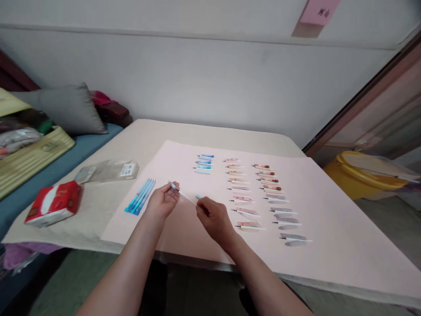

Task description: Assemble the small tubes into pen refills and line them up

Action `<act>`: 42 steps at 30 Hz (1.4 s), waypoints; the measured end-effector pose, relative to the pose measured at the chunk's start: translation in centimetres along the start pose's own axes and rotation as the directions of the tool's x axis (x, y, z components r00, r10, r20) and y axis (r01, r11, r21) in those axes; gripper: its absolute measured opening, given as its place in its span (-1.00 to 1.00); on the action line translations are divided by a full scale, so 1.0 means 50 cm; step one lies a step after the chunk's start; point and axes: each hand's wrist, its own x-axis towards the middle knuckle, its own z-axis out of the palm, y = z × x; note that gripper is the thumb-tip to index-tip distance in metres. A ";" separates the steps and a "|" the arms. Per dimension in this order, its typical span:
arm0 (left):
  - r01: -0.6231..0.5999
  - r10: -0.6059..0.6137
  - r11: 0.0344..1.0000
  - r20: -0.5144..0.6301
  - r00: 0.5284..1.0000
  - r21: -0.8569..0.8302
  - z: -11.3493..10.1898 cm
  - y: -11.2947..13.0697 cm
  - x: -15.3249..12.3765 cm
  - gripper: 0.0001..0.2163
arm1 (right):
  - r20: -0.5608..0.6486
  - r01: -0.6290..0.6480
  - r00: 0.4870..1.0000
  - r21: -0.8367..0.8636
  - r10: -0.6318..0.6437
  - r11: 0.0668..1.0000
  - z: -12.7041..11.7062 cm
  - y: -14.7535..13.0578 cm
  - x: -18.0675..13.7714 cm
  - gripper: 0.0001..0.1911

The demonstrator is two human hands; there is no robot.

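Observation:
My left hand (164, 199) is closed around a small light-blue pen piece (173, 186) at its fingertips. A thin white pen refill (187, 197) with a dark tip slants between my two hands. My right hand (213, 217) is closed at the refill's other end, its fingertips mostly hidden. Another light-blue piece (198, 196) shows just above the right fingers; whether it is held or lies on the sheet I cannot tell. To the left lie several assembled blue pens (140, 196). Beyond my hands are blue pen parts with refills (204, 162).
A pale pink sheet (342, 245) covers much of the table. On the right are columns of pink pen parts (242, 199), brown pen parts (268, 180) and grey pen parts (286, 216). A clear plastic bag (108, 171) and red tissue pack (54, 202) lie left.

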 end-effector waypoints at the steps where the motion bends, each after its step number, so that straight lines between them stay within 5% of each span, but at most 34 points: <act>1: -0.010 0.010 1.000 0.006 1.000 0.017 -0.002 -0.002 0.002 -0.91 | -0.005 0.004 1.000 0.000 -0.004 1.000 0.000 -0.001 0.001 -0.87; 17: -0.172 0.165 0.974 0.059 0.985 0.150 -0.003 -0.042 -0.008 -0.93 | -0.026 0.026 0.999 -0.002 -0.026 1.000 0.005 -0.008 0.007 -0.86; 29: -0.154 0.067 0.952 0.310 0.948 0.264 -0.005 -0.114 -0.052 -0.96 | 0.026 -0.101 0.995 0.025 0.100 0.995 0.017 0.012 0.012 -0.87; 42: -0.068 -0.001 0.964 0.261 0.965 0.258 -0.002 -0.115 -0.060 -0.91 | 0.087 -0.229 0.972 0.135 0.219 0.964 0.021 0.020 0.007 -0.93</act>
